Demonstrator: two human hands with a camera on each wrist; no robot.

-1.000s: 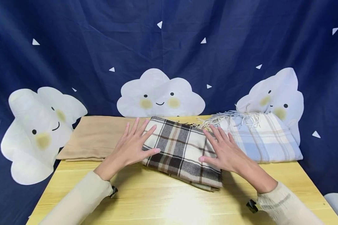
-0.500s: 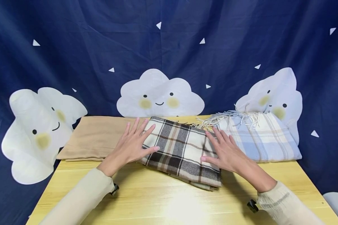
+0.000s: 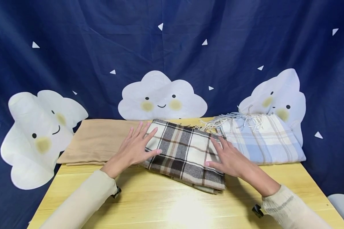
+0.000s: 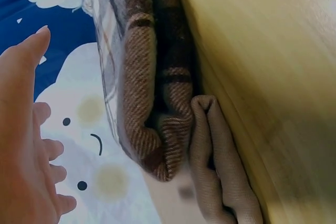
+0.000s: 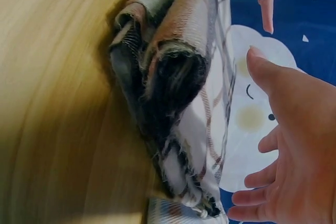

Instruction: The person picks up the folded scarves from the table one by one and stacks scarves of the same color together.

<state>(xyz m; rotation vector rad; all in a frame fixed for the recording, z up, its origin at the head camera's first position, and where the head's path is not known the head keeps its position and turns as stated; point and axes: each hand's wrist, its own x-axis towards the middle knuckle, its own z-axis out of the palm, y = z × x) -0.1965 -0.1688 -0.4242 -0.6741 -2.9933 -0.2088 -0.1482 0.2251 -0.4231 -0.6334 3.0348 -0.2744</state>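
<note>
A folded brown, black and cream plaid scarf (image 3: 177, 149) lies at a slant in the middle of the table. My left hand (image 3: 132, 151), fingers spread, is over its left end and the edge of a folded beige cloth (image 3: 98, 140). Over the scarf's right end is my right hand (image 3: 230, 159), also with fingers extended. Both wrist views show a gap between hand and fabric: the left hand (image 4: 23, 124) stands off the scarf's rolled fold (image 4: 139, 77), and the right hand (image 5: 304, 135) off its layered, frayed end (image 5: 178, 61). Neither hand holds anything.
To the right lies a folded light-blue and white plaid scarf (image 3: 270, 140) with a white fringe (image 3: 232, 119). The plaid scarf overlaps both neighbours. A dark blue curtain (image 3: 183, 38) with cloud prints hangs behind the wooden table (image 3: 149, 206).
My right hand's fingers have dipped slightly toward the front and now reach less far back. The left hand has hardly moved, and the scarves lie as before.
</note>
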